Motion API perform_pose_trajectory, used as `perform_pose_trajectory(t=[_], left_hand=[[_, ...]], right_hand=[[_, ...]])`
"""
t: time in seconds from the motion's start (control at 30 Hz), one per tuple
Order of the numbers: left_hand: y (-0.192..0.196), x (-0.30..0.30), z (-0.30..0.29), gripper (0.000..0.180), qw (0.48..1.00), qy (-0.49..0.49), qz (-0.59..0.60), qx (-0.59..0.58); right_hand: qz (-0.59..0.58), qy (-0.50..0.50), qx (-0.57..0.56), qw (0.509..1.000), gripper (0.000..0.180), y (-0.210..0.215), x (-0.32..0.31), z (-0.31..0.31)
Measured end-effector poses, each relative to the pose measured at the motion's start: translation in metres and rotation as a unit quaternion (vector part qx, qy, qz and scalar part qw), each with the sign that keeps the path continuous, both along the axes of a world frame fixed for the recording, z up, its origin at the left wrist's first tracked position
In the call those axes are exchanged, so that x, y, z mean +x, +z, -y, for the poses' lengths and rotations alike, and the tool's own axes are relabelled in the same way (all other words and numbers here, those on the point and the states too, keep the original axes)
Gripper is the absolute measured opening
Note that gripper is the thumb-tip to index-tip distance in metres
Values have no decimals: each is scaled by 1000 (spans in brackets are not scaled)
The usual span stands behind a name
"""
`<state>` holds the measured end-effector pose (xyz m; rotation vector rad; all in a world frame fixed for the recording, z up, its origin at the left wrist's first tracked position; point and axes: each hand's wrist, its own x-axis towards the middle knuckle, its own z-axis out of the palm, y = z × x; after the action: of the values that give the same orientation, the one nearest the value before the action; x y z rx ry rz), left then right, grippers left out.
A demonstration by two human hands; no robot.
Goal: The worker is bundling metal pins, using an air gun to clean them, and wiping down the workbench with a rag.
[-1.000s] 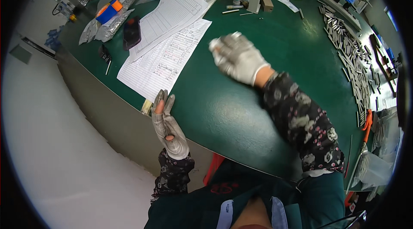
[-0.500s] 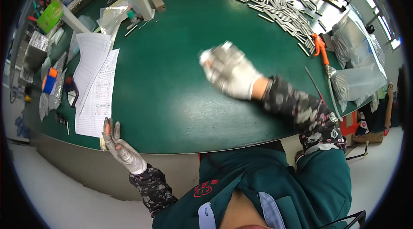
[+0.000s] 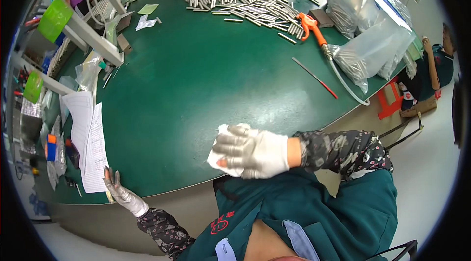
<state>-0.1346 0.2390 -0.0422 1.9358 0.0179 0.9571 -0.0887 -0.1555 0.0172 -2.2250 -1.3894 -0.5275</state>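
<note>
My right hand [image 3: 248, 152], in a white glove with grey-stained fingers, lies palm down on a white cloth [image 3: 214, 159] near the front edge of the table. The cloth sticks out past the fingertips and is pressed to the green tabletop [image 3: 162, 99]; the part under the palm is hidden. My left hand [image 3: 124, 195], gloved the same way, rests at the table's front left edge with its fingers stretched out and apart. It is beside the lower end of the written paper sheets [image 3: 95, 158] and grips nothing.
Many short metal rods [image 3: 245, 3] lie heaped at the far side. An orange air gun [image 3: 310, 26] with a hose, a red-handled file [image 3: 314, 77] and plastic bags of rods [image 3: 353, 60] are on the right. A white frame post [image 3: 95, 40] stands at left. Another person [image 3: 436, 65] sits at far right.
My right hand has come back toward me from mid-table with the white cloth, turning more sideways. The view has shifted, showing more of the right side. My left hand stays by the edge.
</note>
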Motion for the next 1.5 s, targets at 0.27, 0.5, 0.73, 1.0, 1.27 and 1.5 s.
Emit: perform_pose_trajectory(t=[0.27, 0.5, 0.73, 1.0, 1.27, 1.5], left_hand=[[-1, 2, 0, 52, 999, 8, -33, 22], [-3, 5, -1, 51, 998, 18, -46, 37], [1, 0, -7, 50, 998, 25, -47, 38], [2, -1, 7, 55, 997, 32, -51, 47], [7, -1, 17, 55, 997, 54, -42, 45], [23, -1, 33, 58, 995, 64, -57, 57]], right_hand=[[-19, -145, -98, 984, 33, 1, -4, 50], [-74, -381, -81, 918, 32, 10, -2, 132], [-148, -442, -82, 881, 36, 20, -8, 133], [-17, -118, -74, 990, 33, 3, 39, 72], [13, 16, -48, 999, 25, -11, 39, -35], [84, -180, -28, 980, 16, -14, 177, -2]])
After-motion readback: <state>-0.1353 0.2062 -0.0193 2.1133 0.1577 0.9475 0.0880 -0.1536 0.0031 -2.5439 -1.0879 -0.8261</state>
